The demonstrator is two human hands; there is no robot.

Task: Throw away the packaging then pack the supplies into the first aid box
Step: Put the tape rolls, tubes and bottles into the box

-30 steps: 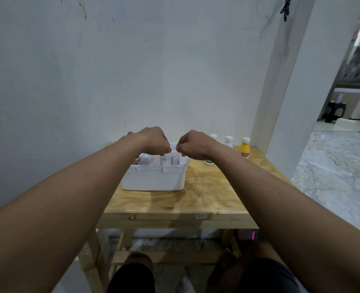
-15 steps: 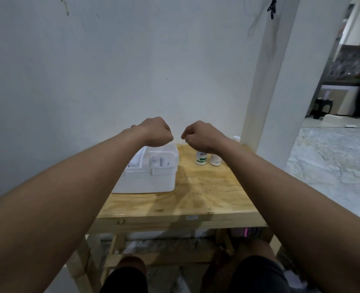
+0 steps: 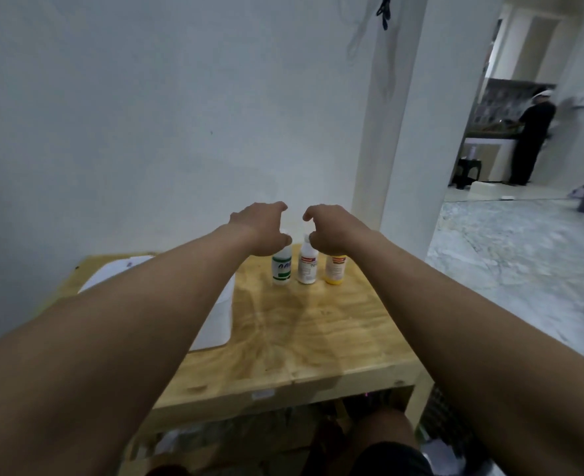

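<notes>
Two bare forearms stretch forward over a wooden table (image 3: 318, 338), whose near edge and right edge are both in view; the wood between the arms lies bare up to the bottles. At 9 o'clock on the table, a white first aid box (image 3: 215, 324) sits mostly hidden under the left forearm. At 12 o'clock, three small bottles stand upright in a close row near the far edge: a green-labelled bottle (image 3: 281, 269), a white bottle (image 3: 307, 267) with a red band and a blurred "70", and a yellow bottle (image 3: 335, 269). Other writing is too blurred to read. Left hand (image 3: 263, 228) hovers over the green one, fingers curled and spread, gripping nothing visible. Right hand (image 3: 331, 231) hovers likewise above the other two, half open, empty. At 2 o'clock a person in black (image 3: 531, 139) stands in the far room.
</notes>
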